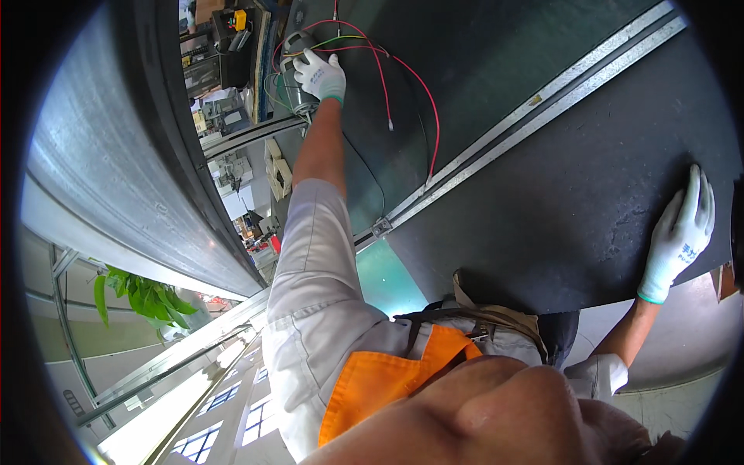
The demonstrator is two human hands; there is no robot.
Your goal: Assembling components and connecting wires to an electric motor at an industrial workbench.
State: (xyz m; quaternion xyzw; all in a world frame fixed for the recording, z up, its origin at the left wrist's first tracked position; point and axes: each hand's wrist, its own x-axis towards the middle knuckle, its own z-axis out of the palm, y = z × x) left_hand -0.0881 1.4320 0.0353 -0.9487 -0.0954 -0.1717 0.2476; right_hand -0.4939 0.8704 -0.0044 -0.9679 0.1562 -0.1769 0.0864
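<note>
My left hand [321, 76], in a white glove with a green cuff, reaches to the far left of the dark table. Its fingers lie apart on a grey metal cylinder [297, 94] that looks like a small motor; the palm side is hidden. Thin red wires [422, 83] loop from around the cylinder across the tabletop, one ending in a small pale connector [390, 125]. A yellow-green wire [341, 37] runs close by my fingers. At the right, my gloved right hand [682, 229] rests flat on the dark surface with fingers stretched out, holding nothing.
Twin metal rails [535, 105] cross the dark tabletop [535, 209] diagonally, with a bracket [381, 226] at the near end. A large curved metal surface [132, 139] stands at the left. Beyond the table's left edge are a cluttered shelf area [232, 116] and a green plant [143, 298].
</note>
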